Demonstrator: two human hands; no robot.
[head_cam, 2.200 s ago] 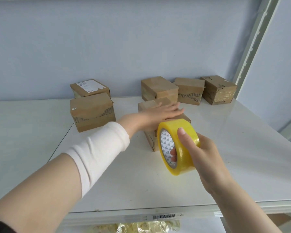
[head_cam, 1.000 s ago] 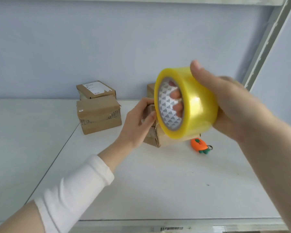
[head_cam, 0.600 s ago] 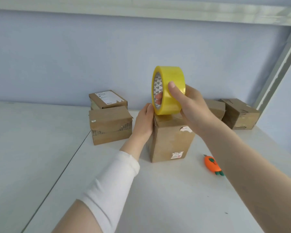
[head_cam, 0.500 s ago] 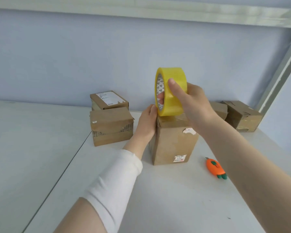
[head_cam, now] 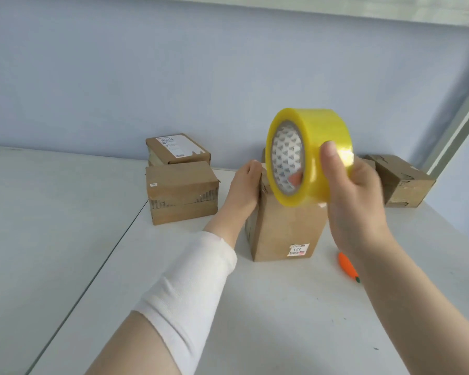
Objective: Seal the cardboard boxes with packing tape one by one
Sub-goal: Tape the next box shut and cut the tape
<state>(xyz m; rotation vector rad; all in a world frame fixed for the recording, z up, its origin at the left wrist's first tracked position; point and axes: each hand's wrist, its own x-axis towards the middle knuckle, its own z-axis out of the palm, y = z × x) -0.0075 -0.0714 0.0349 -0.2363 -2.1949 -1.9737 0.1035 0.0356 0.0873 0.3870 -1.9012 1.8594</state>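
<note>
Head view, read left to right. On the white worktop (head_cam: 268, 320), two cardboard boxes wait near the wall: a labelled box (head_cam: 178, 148) at the back and a plain box (head_cam: 182, 193) just in front of it. They sit well clear of the working area, probably so that each can be taken in turn.

The left hand (head_cam: 244, 188), with a white sleeve (head_cam: 190, 288) on its forearm, lies flat against the left face of the upright box (head_cam: 284, 231). The fingers are straight and reach to the top edge. This grip is open and pressing rather than clasping, apparently to brace the box against the pull of the tape. The box stands on end near the middle of the worktop, probably to bring a flap seam uppermost.

The tape roll (head_cam: 309, 155) is held on edge just above the box top. The right hand (head_cam: 355, 193) has a closed grip on it, thumb on the outer face and a fingertip showing through the core. Held this way, the roll should be free to turn as tape is drawn off.

An orange carrot-shaped item (head_cam: 348, 269) lies to the right of the box, within reach. A far-right box (head_cam: 401, 182) stands near the wall.

Hidden or unclear:
- The left thumb is not visible.
- The roll covers the box top, so the flaps and any tape already laid there cannot be seen.
- A free strand of tape cannot be made out, because the film is clear.
- The sticker (head_cam: 298, 250) is unreadable.
- The right forearm cuts off the orange item, so its purpose cannot be told.
- Only slivers of further cardboard show behind the roll.
</note>
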